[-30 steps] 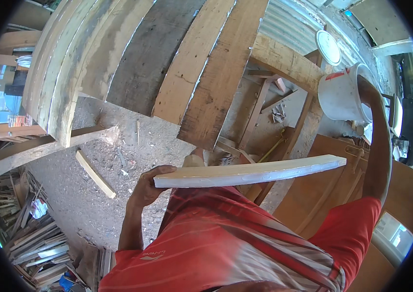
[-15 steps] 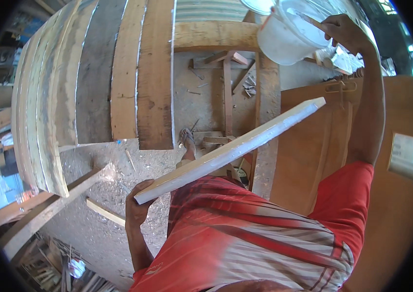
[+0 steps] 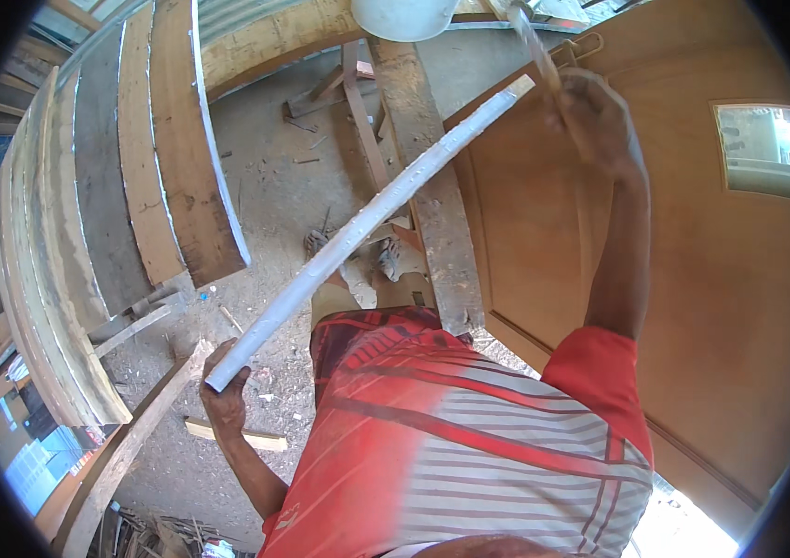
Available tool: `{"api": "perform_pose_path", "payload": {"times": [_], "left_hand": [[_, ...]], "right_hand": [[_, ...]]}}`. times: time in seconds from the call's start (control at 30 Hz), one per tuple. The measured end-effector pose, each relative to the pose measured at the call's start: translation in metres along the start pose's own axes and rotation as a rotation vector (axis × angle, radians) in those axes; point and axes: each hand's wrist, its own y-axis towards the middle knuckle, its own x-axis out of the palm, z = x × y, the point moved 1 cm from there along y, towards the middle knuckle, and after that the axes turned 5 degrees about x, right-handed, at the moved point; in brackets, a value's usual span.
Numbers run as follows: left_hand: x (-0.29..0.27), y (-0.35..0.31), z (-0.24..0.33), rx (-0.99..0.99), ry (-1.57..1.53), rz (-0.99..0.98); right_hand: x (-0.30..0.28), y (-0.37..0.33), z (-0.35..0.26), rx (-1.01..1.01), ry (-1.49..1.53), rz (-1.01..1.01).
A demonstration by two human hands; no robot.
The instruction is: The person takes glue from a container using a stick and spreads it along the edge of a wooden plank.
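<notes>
My left hand (image 3: pixel 225 395) grips the lower left end of a long narrow board (image 3: pixel 358 228), which slants up to the right in front of me. A wet white coating, like glue, covers the edge of the board facing up. Beyond its upper right end, my right hand (image 3: pixel 592 121) is closed around a slim stick-like tool (image 3: pixel 541 56) with a whitish, blurred tip; whether it has bristles I cannot tell. The white plastic bucket (image 3: pixel 404 17) is cut off by the top of the view.
Several planks (image 3: pixel 186 167) with white lines along their edges lie side by side at the left. A rough wooden beam (image 3: pixel 432 186) runs beside a large brown wooden door (image 3: pixel 674 279) on the right. Offcuts, such as a short strip (image 3: pixel 237 434), lie on the dusty floor.
My right hand has brought the stick-like tool out of the bucket and down near the board's upper end. The board has turned so its white edge faces up, and the view has shifted right.
</notes>
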Motion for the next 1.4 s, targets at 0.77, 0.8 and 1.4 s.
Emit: {"api": "perform_pose_path", "payload": {"times": [0.77, 0.8, 1.4], "left_hand": [[0.006, -0.007, -0.009, 0.12, -0.02, 0.015], [0.006, -0.006, -0.008, 0.123, -0.02, 0.012], [0.006, -0.003, 0.003, 0.13, 0.08, 0.002]], "right_hand": [[0.027, -0.074, 0.053, -0.115, -0.543, 0.295], [0.023, -0.067, 0.067, -0.202, -0.648, 0.326], [0.022, -0.051, 0.088, -0.054, -0.729, 0.426]]}}
